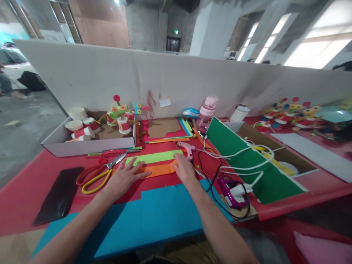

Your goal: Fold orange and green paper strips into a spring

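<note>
My left hand (pixel 125 178) lies with fingers spread, its fingertips on the left part of a light green paper strip (pixel 155 157) and an orange paper strip (pixel 158 170). At the right ends of these strips is my right hand (pixel 184 169), fingers bent, gripping the end of the orange strip; its fingertips also touch the green one. The two strips lie side by side on the red table cover. Left of my left hand are yellow-handled scissors (pixel 96 183) and red-handled scissors (pixel 86 174). A pink glue gun (pixel 188 149) rests just beyond my right hand.
Blue sheets (pixel 165 216) cover the near edge. A black phone-like slab (pixel 59 196) lies left. Behind stands a box (pixel 90 147) with paper-cup figures. Stacked card (pixel 162 128) lies at the back. On the right are a green-sided box (pixel 247 165), white cables and a purple power strip (pixel 232 192).
</note>
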`<state>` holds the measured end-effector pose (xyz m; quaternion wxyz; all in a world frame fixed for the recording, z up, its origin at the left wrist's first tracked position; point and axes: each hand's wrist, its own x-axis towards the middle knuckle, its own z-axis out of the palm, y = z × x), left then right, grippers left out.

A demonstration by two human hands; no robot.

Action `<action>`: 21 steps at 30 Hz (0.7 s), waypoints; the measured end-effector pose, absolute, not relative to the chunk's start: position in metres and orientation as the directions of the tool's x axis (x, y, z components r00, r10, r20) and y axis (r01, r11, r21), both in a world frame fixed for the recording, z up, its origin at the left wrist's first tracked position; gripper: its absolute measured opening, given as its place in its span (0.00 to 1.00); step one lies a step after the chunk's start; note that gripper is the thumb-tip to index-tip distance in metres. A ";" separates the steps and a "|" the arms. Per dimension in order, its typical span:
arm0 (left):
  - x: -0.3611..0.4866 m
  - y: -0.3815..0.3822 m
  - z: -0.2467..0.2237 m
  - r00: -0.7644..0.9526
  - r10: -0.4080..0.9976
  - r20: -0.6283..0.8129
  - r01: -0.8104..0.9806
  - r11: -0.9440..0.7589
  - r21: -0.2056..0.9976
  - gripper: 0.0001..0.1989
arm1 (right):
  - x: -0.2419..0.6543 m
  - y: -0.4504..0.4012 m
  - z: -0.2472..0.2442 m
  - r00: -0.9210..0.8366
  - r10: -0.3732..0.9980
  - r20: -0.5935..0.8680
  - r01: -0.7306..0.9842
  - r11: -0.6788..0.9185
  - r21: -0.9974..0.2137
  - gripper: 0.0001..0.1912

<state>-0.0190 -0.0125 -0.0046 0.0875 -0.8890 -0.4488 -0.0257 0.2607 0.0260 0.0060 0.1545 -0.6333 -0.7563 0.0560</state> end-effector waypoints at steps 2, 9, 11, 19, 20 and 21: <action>-0.020 -0.012 -0.006 0.597 0.792 0.125 0.802 -0.584 -0.126 0.38 | 0.256 0.015 0.014 -0.133 0.944 0.303 0.950 0.209 -0.234 0.13; -0.020 -0.013 -0.009 0.582 0.804 0.125 0.813 -0.568 -0.130 0.29 | 0.214 -0.033 -0.002 -0.674 0.704 0.225 0.660 0.710 -0.246 0.32; -0.020 -0.013 -0.009 0.588 0.802 0.103 0.805 -0.569 -0.168 0.29 | 0.210 -0.038 -0.013 -0.694 0.709 0.126 0.663 0.698 -0.270 0.39; -0.023 -0.010 -0.011 0.623 0.776 0.102 0.771 -0.587 -0.246 0.35 | 0.242 -0.020 -0.019 -0.647 0.759 -0.072 0.740 0.603 -0.297 0.42; -0.023 -0.011 -0.011 0.625 0.774 0.097 0.768 -0.589 -0.254 0.34 | 0.247 -0.018 -0.018 -0.634 0.769 -0.080 0.752 0.589 -0.295 0.42; -0.023 -0.012 -0.010 0.627 0.773 0.094 0.765 -0.589 -0.259 0.34 | 0.250 -0.017 -0.018 -0.626 0.775 -0.089 0.760 0.580 -0.293 0.42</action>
